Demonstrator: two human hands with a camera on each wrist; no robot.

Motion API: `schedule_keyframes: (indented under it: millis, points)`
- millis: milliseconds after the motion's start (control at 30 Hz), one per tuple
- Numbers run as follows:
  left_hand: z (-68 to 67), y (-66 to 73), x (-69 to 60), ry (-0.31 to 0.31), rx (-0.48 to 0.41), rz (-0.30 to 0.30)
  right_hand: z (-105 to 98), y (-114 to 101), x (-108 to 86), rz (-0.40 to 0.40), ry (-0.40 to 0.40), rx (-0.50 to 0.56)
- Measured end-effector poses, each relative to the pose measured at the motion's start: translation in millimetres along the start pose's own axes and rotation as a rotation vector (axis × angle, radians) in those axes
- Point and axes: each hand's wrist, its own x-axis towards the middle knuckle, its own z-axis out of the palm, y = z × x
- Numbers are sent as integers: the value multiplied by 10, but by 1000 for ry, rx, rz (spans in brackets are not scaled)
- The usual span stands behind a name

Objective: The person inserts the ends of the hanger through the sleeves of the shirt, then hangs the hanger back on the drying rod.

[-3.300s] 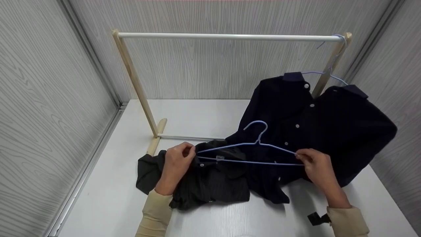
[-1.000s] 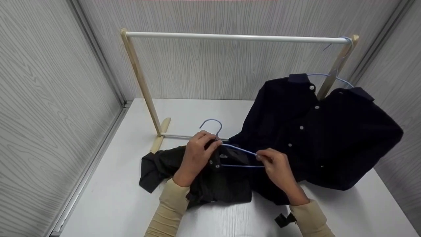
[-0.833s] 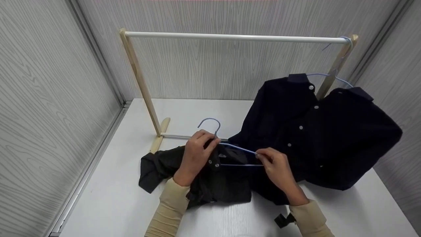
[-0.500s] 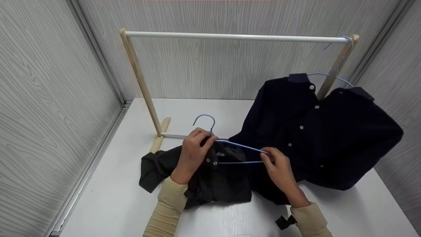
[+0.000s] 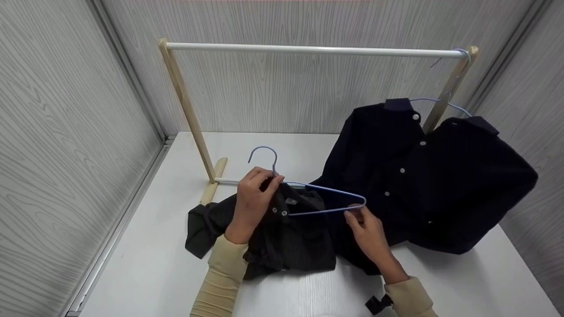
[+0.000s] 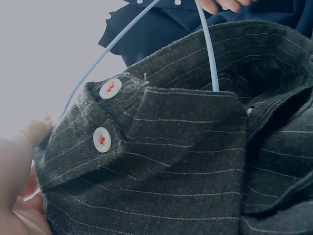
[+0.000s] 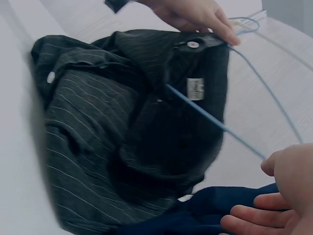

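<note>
A light-blue wire hanger lies partly inside the neck of a dark pinstriped shirt. Its hook and right end stick out; the left end is hidden in the cloth. My left hand pinches the shirt's buttoned collar edge just under the hook. At the hanger's right corner, my right hand holds the lower bar between thumb and fingers. White buttons show beside my left thumb in the left wrist view. A pale label is visible inside the neck in the right wrist view.
A garment rack with a white rail and wooden posts stands behind. On its right end a navy shirt hangs from another blue hanger, its lower part reaching the white table. Grey wood-grain panels enclose the table.
The hanger's left side has gone into the shirt's neck and its hook has moved left. My left hand shifted slightly left and up; my right hand slid from the upper bar to the lower corner.
</note>
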Motion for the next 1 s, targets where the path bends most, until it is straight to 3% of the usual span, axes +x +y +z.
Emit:
schedule_keyframes:
  millis: [400, 500, 767, 833, 1000]
  points:
    - [-11, 21, 8, 10, -2, -32, 365, -28, -54, -10, -161, -23]
    - [-16, 22, 9, 9, -3, -32, 416, -5, -51, -3, -187, 13]
    - [-59, -2, -5, -1, -19, -30, 432, 22, -10, 8, -120, 110]
    - [-70, -8, -4, -7, -22, -31, 416, 2, 13, 48, -110, 174]
    - [-94, 6, 7, -23, -22, -23, 351, -76, 54, 217, -138, 448]
